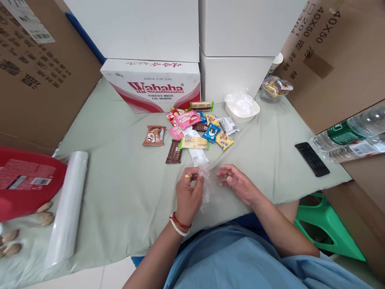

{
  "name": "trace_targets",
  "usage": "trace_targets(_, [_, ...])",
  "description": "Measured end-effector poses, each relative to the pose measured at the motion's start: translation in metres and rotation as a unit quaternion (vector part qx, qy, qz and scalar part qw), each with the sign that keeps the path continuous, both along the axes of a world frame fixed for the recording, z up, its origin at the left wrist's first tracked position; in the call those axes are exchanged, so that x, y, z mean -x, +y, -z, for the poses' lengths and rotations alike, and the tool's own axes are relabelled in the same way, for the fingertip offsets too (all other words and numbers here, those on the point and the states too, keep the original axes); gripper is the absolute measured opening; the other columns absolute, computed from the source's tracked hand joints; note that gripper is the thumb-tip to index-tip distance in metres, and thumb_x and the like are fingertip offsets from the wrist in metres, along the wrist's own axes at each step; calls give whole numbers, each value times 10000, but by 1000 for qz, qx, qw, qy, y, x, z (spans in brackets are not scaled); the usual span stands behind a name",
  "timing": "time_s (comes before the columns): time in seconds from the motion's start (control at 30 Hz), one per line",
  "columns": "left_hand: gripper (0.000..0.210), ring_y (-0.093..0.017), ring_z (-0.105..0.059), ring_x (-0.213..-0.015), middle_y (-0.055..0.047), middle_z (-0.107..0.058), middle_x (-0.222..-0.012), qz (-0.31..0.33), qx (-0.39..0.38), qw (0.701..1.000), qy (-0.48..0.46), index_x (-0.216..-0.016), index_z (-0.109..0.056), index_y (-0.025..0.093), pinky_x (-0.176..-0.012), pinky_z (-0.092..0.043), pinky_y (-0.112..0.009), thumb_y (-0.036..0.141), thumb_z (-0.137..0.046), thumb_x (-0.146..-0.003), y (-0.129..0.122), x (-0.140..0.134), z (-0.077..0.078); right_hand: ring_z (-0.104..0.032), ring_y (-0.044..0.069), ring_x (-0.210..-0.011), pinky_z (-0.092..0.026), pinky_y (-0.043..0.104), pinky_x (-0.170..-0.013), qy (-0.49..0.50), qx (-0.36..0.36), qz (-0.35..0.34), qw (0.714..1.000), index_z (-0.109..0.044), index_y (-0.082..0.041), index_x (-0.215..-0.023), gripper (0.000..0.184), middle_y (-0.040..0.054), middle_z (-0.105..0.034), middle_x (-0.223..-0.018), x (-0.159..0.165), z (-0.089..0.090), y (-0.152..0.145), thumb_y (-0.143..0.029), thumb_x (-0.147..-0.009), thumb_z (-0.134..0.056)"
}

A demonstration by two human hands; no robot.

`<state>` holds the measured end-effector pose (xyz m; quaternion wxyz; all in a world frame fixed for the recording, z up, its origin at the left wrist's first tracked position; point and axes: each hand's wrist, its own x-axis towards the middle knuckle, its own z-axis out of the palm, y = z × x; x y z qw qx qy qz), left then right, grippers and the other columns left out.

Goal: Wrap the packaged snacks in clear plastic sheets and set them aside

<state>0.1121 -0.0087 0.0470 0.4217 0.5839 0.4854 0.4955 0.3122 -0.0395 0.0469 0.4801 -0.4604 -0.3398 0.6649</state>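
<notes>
Near the table's front edge, my left hand (pixel 190 192) pinches a clear plastic bag (pixel 206 192), which hangs crumpled from the fingers. Just right of the bag is my right hand (pixel 239 182), its fingers apart and slightly curled with nothing in them. Beyond both hands lies a pile of wrapped snacks: a pink packet (pixel 188 119), a blue packet (pixel 211 132), a yellow packet (pixel 225 140), a green-edged biscuit packet (pixel 194 143) and a dark brown bar (pixel 173 151). A brown packet (pixel 154 135) sits apart on the left.
Behind the snacks stand a Wahaha carton (pixel 156 86) and white boxes (pixel 237 76). A white bowl (pixel 252 110) holds crumpled plastic. At right are a phone (pixel 313 159), bottles (pixel 355 130) and a snack-filled clear bowl (pixel 273 91). A plastic roll (pixel 69 204) and a red packet (pixel 28 180) lie left.
</notes>
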Motion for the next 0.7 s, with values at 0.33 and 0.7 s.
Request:
trace_targets(0.33, [277, -143, -584, -686, 11, -633, -806, -76, 85, 989, -92, -975, -571, 223, -653, -474, -247, 478, -676, -952, -1, 5, 4, -525, 127, -687, -427, 250, -631, -22, 49, 99, 994, -682, -210, -821, 444, -22, -612, -731, 0, 0, 5, -557, -702, -933])
trace_targets(0.7, [337, -120, -502, -575, 47, -551, -691, -36, 72, 997, -21, -991, -572, 220, -566, -428, -231, 555, -612, -981, -12, 1, 2, -638, 202, -973, -509, 324, -863, -120, -11, 0, 993, -666, -256, -1199, 675, 34, -690, -1037, 17, -11, -3, -665, -711, -889])
